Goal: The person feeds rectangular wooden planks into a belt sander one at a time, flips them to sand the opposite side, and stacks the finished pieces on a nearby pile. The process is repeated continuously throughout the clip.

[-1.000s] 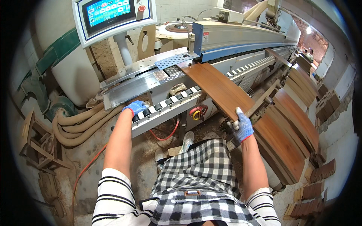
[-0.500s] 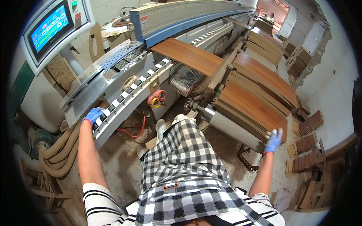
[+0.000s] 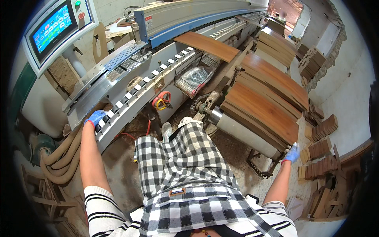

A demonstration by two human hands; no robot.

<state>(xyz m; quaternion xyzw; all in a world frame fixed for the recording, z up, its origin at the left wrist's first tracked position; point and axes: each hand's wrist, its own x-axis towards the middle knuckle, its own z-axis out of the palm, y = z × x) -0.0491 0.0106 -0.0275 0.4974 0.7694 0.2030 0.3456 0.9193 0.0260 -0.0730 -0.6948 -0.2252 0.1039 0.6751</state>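
Observation:
My left hand [image 3: 96, 118], in a blue glove, is closed on the near end of a roller rail [image 3: 140, 86] along the edgebanding machine. At lower right my right hand [image 3: 292, 153], also gloved, has its fingers curled at the near corner of a stack of brown wooden boards [image 3: 260, 114] that lies over a large roller [image 3: 246, 136]. Another brown board [image 3: 206, 46] sticks out from the machine beside its blue beam [image 3: 166, 36], its outer end above the gap between machine and stacks.
A touchscreen panel [image 3: 53, 32] stands at upper left. A wire basket [image 3: 194, 79] hangs below the rail, near red and yellow coiled hoses [image 3: 161, 100]. Thick ribbed hoses [image 3: 59, 166] lie at lower left. More board stacks [image 3: 274, 48] and small offcut piles [image 3: 319, 150] line the right.
My right hand has let go of the board in the machine and moved down to the stack's corner. That board has travelled away along the machine. The view has swung right.

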